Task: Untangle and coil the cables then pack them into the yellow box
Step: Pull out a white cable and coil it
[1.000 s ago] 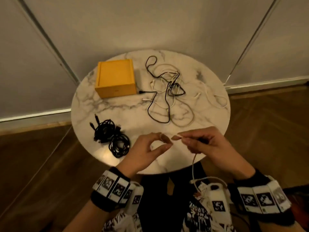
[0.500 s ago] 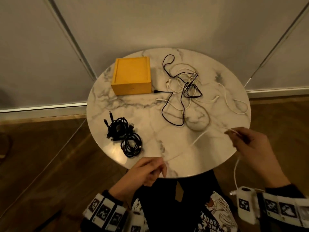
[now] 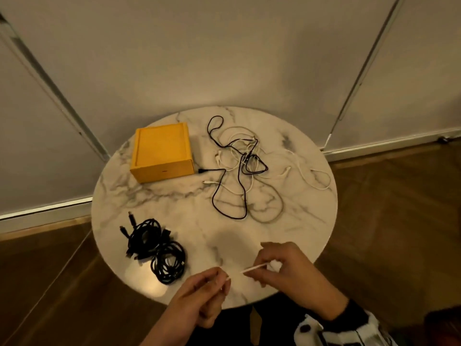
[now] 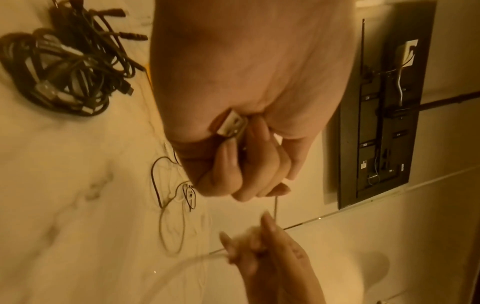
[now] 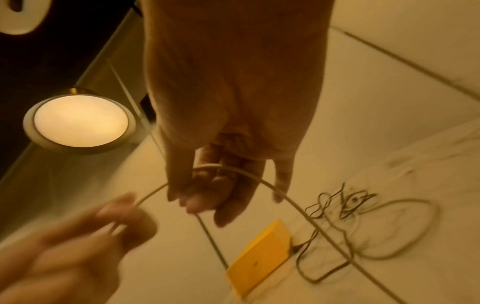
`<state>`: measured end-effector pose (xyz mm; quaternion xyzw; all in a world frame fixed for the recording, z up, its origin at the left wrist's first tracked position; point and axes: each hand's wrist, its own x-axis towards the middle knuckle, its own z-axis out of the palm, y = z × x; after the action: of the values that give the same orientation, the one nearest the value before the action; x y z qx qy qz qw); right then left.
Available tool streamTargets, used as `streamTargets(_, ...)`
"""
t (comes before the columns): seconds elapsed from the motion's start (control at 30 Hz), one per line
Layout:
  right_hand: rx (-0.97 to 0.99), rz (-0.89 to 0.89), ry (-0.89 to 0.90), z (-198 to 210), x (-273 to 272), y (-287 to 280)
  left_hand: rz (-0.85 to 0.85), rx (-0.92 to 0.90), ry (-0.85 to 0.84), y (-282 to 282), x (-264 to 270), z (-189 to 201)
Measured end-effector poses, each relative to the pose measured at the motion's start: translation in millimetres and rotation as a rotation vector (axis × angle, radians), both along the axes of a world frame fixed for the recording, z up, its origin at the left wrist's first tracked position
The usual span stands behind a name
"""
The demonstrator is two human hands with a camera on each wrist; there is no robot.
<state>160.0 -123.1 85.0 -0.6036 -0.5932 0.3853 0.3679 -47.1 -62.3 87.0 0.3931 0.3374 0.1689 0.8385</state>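
Observation:
A white cable (image 3: 253,268) runs between my two hands over the near edge of the round marble table (image 3: 174,201). My left hand (image 3: 220,283) grips its USB plug (image 4: 231,124) in curled fingers. My right hand (image 3: 268,267) pinches the same cable (image 5: 259,179) a short way along it. The closed yellow box (image 3: 162,152) sits at the back left. A tangle of black and white cables (image 3: 244,166) lies to its right. Coiled black cables (image 3: 156,248) lie at the front left.
The table stands against a pale wall (image 3: 224,58) on a wooden floor (image 3: 399,221). A lit round lamp (image 5: 80,123) shows in the right wrist view. A white cable loop (image 3: 316,178) lies near the table's right edge.
My hands were spread wide with the white cable stretched between them half a second ago; they have now come close together at the table's near edge. The view has tilted upward.

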Motion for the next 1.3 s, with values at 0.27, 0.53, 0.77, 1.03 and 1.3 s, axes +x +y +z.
streamTargets(0.27,0.062,-0.176,0.495,0.4,7.0,3.6,-0.257,0.128,-0.105,-21.8,8.3,-1.0)
streamTargets(0.53,-0.318,0.437,0.090,-21.8,-95.6,-15.6,0.010,0.394,-0.100,-1.3,26.1,29.8)
streamTargets(0.77,-0.175,0.394,-0.094,-0.7,-73.2,-20.6,-0.112,0.805,0.345,26.0,-14.0,4.6)
streamTargets(1.03,-0.113,0.105,0.114,18.9,-17.0,-19.8,-0.325,0.564,0.252,-15.2,-17.7,-13.7)
streamTargets(1.3,-0.007,-0.071,0.440,3.7,-19.4,-21.6,-0.243,0.313,-0.018,-33.9,-2.2,6.0)
